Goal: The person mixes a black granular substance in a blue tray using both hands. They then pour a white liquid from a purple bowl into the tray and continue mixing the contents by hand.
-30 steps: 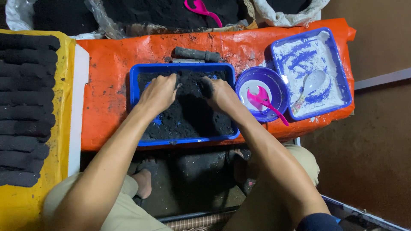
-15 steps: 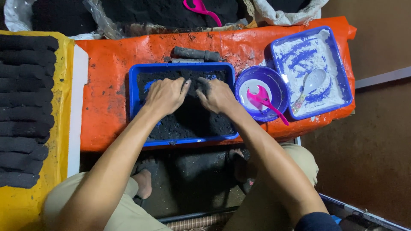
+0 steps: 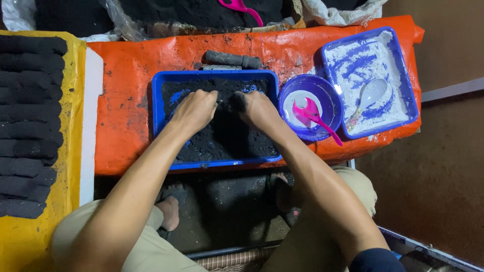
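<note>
A blue rectangular tray (image 3: 160, 95) holds loose black powder (image 3: 222, 141) on an orange sheet (image 3: 126, 75). Both my hands are in the tray near its far side. My left hand (image 3: 194, 111) is cupped, palm down, over the powder. My right hand (image 3: 257, 108) faces it, its blackened fingers curled around a dark clump of powder (image 3: 234, 102) pressed between the two hands. The fingertips of both hands are partly buried in the powder.
A dark cylinder (image 3: 232, 59) lies just behind the tray. To the right stand a purple bowl (image 3: 322, 95) with a pink spoon (image 3: 315, 115) and a blue tray of white powder (image 3: 353, 55) with a white spoon (image 3: 370, 95). Black pressed sticks (image 3: 27, 126) lie on a yellow sheet at left.
My hands have drawn back from the tray's far edge toward its middle and come closer together, gathering the black powder into a clump between them.
</note>
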